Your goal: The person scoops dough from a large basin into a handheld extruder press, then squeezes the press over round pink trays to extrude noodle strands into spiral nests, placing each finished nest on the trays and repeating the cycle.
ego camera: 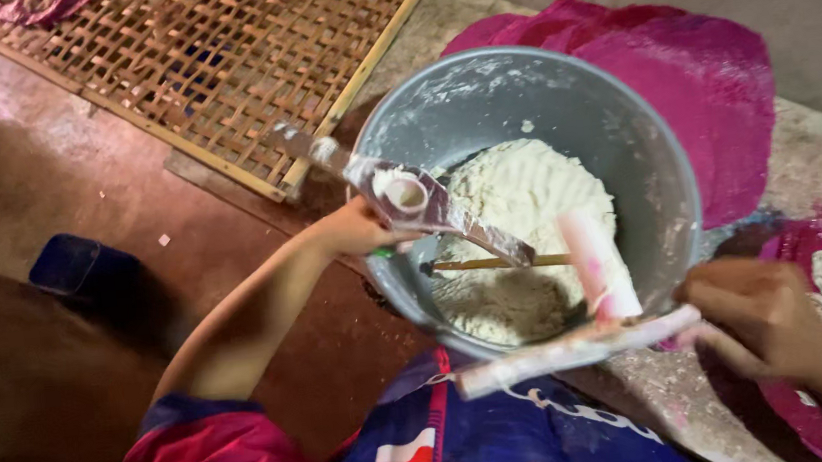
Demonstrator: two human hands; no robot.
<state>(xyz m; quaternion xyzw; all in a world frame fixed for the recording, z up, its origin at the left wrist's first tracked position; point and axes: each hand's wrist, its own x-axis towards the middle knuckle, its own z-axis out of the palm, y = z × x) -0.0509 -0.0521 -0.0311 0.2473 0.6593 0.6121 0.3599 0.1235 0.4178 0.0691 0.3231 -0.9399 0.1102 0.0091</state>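
Grey bucket (642,156) of white dough (518,202), left hand (356,228) at rim

From my remote seat, I see the wearer's own body only at the lower edge of the head view. The left hand (356,228) and forearm are bare up to a short sleeve (207,447), red with a dark blue band at its hem. The shirt front (489,447) is dark blue, carrying a small red-and-white rectangular patch and pale lettering I leave unread. The right hand (760,314) and wrist are bare, with no sleeve visible.
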